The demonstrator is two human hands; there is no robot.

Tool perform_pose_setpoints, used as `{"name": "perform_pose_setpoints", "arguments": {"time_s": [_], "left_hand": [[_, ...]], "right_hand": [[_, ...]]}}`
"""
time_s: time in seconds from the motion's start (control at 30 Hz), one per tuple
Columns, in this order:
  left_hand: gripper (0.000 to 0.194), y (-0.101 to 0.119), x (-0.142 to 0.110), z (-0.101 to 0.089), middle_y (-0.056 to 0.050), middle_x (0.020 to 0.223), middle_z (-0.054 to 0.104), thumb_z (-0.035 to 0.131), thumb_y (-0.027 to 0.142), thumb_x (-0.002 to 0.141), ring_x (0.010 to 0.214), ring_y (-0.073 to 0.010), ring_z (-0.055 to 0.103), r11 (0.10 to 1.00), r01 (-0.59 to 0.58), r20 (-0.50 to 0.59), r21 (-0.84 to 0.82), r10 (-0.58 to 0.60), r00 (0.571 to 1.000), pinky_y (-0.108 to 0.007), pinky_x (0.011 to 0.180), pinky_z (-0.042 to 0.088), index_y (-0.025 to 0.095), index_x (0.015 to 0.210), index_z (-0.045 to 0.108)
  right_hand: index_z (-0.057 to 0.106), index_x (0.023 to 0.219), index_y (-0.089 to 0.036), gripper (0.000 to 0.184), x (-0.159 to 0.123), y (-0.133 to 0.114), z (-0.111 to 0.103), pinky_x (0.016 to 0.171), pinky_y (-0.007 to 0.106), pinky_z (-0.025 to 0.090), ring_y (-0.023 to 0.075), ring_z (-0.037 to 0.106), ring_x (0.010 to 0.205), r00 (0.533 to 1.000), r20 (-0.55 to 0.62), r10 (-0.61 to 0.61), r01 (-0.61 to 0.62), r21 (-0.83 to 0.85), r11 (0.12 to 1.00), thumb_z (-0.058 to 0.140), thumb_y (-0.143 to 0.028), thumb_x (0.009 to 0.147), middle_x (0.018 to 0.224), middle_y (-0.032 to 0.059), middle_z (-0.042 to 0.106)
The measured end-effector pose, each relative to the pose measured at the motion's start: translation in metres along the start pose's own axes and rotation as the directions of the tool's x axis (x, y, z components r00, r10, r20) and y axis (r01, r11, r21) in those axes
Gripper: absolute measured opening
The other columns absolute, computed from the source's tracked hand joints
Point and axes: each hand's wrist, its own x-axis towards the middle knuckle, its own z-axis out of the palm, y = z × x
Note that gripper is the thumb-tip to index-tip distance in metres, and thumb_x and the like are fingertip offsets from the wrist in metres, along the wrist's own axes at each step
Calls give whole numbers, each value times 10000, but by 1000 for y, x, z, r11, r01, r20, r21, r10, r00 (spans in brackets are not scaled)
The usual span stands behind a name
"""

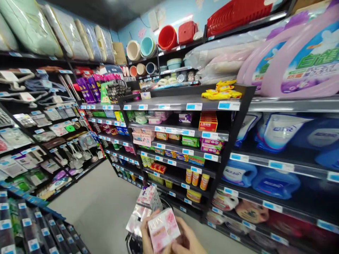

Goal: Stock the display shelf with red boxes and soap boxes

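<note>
A pink and white LUX soap box point(164, 229) is held up at the bottom centre of the head view. My left hand point(146, 233) wraps around its left side. My right hand point(188, 239) grips it from the right, with the thumb near the lower front corner. Just beyond my hands, more pink and white soap boxes point(138, 218) sit in a dark basket point(129, 243). A taller patterned pack point(150, 197) with purple on top stands among them. My hands and the held box cover part of the basket.
Ahead stands a black shelf unit point(174, 132) with boxed soaps and yellow-orange canisters point(195, 178). Large detergent bottles point(304, 60) fill the right-hand shelves. Hangers and kitchen utensils point(74, 155) hang at left. A low rack point(34, 225) borders the grey floor point(90, 201) at lower left.
</note>
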Motion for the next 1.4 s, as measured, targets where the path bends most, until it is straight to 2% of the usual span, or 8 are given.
{"name": "perform_pose_setpoints", "arguments": {"time_s": [0.17,0.3,0.5,0.77,0.9,1.03,1.23,1.4], "left_hand": [[737,-10,0,2,-173,1385,542,890,297,628,1208,-320,616,996,-37,-4,-83,37,999,-387,960,560,219,1226,467],[775,-14,-8,-7,-188,1376,556,861,277,706,1243,-330,599,996,53,125,-77,-44,991,-406,1011,535,208,1353,439],[575,-17,-22,3,-189,1329,605,789,253,813,1188,-319,630,992,100,371,-75,-65,926,-374,931,571,182,1330,551],[430,-32,-33,24,-129,1188,650,787,277,817,1068,-268,664,984,159,488,-76,-102,867,-338,835,587,203,1201,608],[467,-32,-39,33,-121,1270,627,782,344,829,1174,-273,620,988,128,366,-88,-87,926,-347,950,542,229,1245,606],[517,-25,-43,40,-111,1400,572,639,486,928,1265,-271,573,925,264,189,-272,-218,957,-361,983,519,291,1390,513],[529,-25,-39,37,-116,1374,605,727,484,853,1273,-282,562,947,260,125,-188,-240,963,-308,916,543,237,1305,604],[610,-35,-40,37,-108,1473,518,728,442,862,1359,-275,492,979,181,130,-92,-168,977,-350,1087,445,240,1405,536]], "right_hand": [[556,1241,-202,569,5,-28,4,748,283,503,196,618,869,977,-183,-110,80,-168,983,761,-519,816,1021,83,666],[616,1091,-188,385,12,-37,-1,632,239,497,155,575,742,936,-298,-189,186,-38,982,674,-514,895,923,53,632],[584,861,-167,375,-2,-19,-22,538,181,387,100,450,623,842,-530,-102,196,124,973,676,-529,893,752,1,519],[511,751,-159,432,-30,-13,-45,551,175,368,85,418,616,758,-650,-53,208,164,964,727,-522,843,711,-20,453],[523,839,-172,379,-42,-27,-53,531,203,425,110,519,574,843,-534,-67,160,129,979,694,-509,865,687,-16,533],[464,1019,-187,398,-55,-33,-51,533,240,488,170,652,598,982,-187,-17,34,90,995,717,-447,855,778,26,672],[534,1003,-167,357,-67,-22,-32,624,208,504,135,640,719,989,-135,59,-81,-164,983,783,-301,784,903,22,681],[550,1158,-175,374,-66,-24,-31,628,245,534,138,645,679,980,-196,23,-50,-137,989,715,-327,859,971,50,698]]}}
